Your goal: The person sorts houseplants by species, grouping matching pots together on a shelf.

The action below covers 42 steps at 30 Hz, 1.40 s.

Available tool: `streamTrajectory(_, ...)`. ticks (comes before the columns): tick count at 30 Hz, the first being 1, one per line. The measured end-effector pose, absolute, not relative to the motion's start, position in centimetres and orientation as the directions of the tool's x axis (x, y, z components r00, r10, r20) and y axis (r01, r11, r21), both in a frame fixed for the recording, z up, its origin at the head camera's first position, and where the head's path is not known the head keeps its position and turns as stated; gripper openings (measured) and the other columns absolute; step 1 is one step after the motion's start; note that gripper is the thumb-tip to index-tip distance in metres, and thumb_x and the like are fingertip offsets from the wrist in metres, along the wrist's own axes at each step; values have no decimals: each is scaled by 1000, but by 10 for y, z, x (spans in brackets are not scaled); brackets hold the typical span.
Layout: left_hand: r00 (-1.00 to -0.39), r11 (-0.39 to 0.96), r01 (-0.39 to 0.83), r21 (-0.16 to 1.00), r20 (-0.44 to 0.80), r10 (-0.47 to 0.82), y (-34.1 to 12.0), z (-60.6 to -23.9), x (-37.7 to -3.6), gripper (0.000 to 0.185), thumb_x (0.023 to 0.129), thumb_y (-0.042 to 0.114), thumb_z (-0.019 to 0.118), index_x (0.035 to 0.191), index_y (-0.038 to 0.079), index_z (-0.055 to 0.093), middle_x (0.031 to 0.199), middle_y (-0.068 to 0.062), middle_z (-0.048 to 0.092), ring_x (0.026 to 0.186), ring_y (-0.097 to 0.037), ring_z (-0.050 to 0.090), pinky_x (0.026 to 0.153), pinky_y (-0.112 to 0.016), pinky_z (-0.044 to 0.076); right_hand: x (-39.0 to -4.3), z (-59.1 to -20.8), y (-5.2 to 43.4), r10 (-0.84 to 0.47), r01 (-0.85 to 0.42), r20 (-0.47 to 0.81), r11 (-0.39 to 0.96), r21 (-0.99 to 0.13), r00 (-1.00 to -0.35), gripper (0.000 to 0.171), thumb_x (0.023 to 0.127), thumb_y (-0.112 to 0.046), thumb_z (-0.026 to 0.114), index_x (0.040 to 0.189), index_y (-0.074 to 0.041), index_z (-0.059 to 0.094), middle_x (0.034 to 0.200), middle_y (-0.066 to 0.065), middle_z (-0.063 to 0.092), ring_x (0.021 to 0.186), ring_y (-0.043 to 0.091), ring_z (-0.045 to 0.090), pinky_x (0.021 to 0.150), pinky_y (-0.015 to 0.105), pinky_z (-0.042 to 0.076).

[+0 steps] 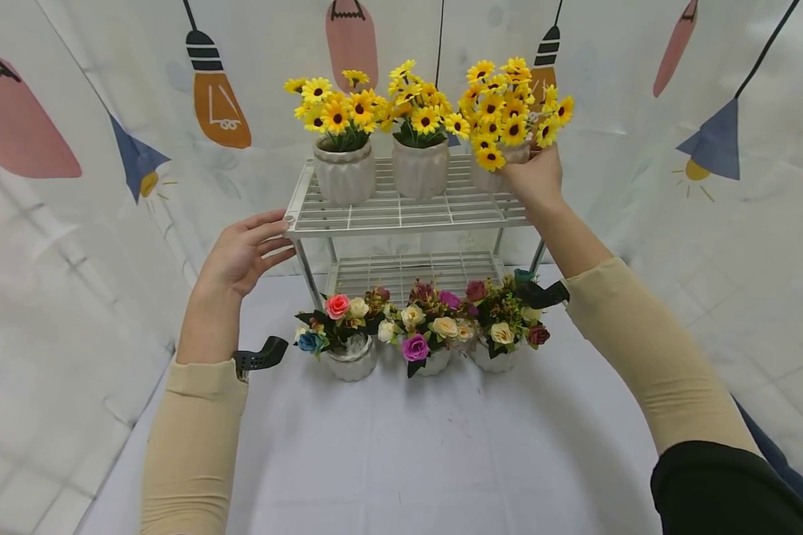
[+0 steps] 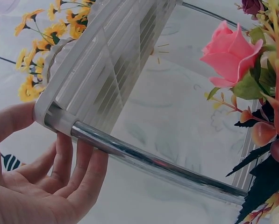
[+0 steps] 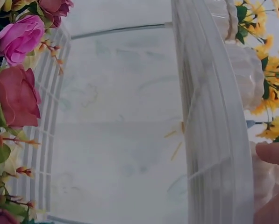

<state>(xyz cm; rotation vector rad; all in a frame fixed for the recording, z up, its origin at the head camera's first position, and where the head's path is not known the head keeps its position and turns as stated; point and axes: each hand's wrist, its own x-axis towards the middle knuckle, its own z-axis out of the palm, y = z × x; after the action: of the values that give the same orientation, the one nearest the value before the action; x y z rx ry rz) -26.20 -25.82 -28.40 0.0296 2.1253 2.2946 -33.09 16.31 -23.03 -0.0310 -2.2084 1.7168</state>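
A white two-tier wire rack (image 1: pixel 408 215) stands on the table with three ribbed white pots of yellow artificial flowers on its upper shelf. My right hand (image 1: pixel 538 174) grips the right-hand flower pot (image 1: pixel 487 178); its blooms (image 1: pixel 502 104) partly hide the fingers. In the right wrist view only part of that hand (image 3: pixel 275 186) shows, against the pot. My left hand (image 1: pixel 244 253) holds the upper shelf's left front corner. As the left wrist view shows, its fingers (image 2: pixel 64 158) touch the corner from both sides, beside the chrome post (image 2: pixel 153 156). The left flower pot (image 1: pixel 344 174) and middle flower pot (image 1: pixel 420 169) stand apart from both hands.
Three white pots of mixed artificial roses stand in front of the lower shelf (image 1: pixel 415 271): left (image 1: pixel 351 364), middle (image 1: pixel 435 362) and right (image 1: pixel 494 360). A white cloth covers the table (image 1: pixel 401 453). Behind hangs a patterned curtain (image 1: pixel 274 44).
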Motion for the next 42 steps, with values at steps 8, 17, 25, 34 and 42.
streamTrajectory(8, -1000, -72, 1, 997, 2, 21, -257, -284, -262, 67, 97, 27, 75, 152, 1, 46, 124, -2, 68, 109, -18, 67, 95, -33, 55, -313, -227, 172, 217, -97, 175, 327, -940, -960, 93, 87, -38, 84, 156, -15, 27, 153, 4, 33, 134, 18, 32, 107, 30, 39)
streamTrajectory(17, -1000, -76, 5, 997, 5, 6, -256, -285, -263, 65, 97, 27, 75, 151, 1, 47, 120, -1, 69, 108, -19, 67, 89, -29, 57, -286, -233, 191, 242, -185, 256, 278, -942, -936, 81, 91, -30, 81, 153, -11, 33, 153, 6, 36, 139, 18, 35, 113, 25, 34)
streamTrajectory(25, -1000, -84, 4, 996, 5, 9, -257, -285, -264, 65, 97, 25, 75, 151, 0, 47, 118, 0, 69, 107, -18, 67, 89, -30, 57, -260, -249, 210, 325, -314, 353, 168, -935, -877, 62, 91, -18, 81, 142, -12, 45, 138, 0, 45, 126, 11, 42, 107, 22, 39)
streamTrajectory(34, -1000, -80, 5, 997, 6, 14, -258, -285, -263, 67, 97, 26, 75, 151, 0, 46, 118, 0, 69, 109, -19, 66, 89, -29, 57, -235, -284, 227, 418, -378, 389, 112, -919, -821, 56, 91, -9, 80, 137, -10, 47, 133, 0, 47, 125, 12, 43, 97, 20, 42)
streamTrajectory(42, -1000, -97, 1, 995, 4, 27, -260, -284, -262, 69, 97, 26, 76, 152, 0, 45, 118, 1, 70, 108, -18, 67, 91, -30, 56, -209, -332, 243, 483, -312, 296, 49, -949, -824, 57, 92, -5, 77, 139, -10, 44, 133, -2, 45, 126, 12, 41, 94, 19, 43)
